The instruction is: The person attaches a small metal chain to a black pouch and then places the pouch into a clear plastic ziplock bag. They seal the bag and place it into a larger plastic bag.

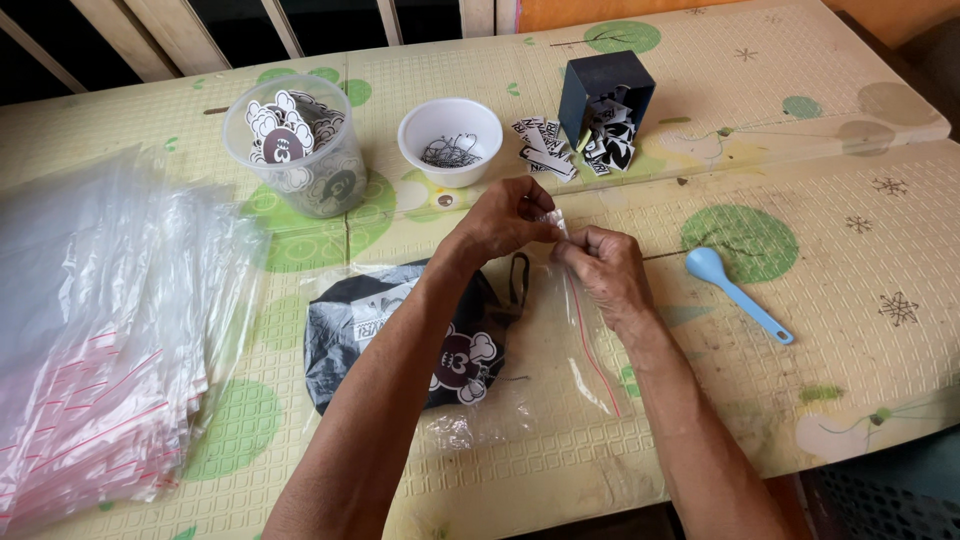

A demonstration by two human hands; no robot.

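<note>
Both hands, left hand (505,222) and right hand (600,265), pinch shut the red-striped seal of a crinkly clear plastic zip bag (520,400) holding black printed cloth (400,340) at mid-bench (850,300), a slim blue plastic spoon (735,290) just beside.

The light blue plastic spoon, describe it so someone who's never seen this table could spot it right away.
On the patterned table mat, look to the outer side of the right hand. The light blue plastic spoon lies alone there beside a green circle, the only blue utensil.

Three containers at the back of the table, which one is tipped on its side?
The dark blue box, at the right. It lies tipped with black-and-white tags spilling from its mouth, while the clear tub and white bowl stand upright.
</note>
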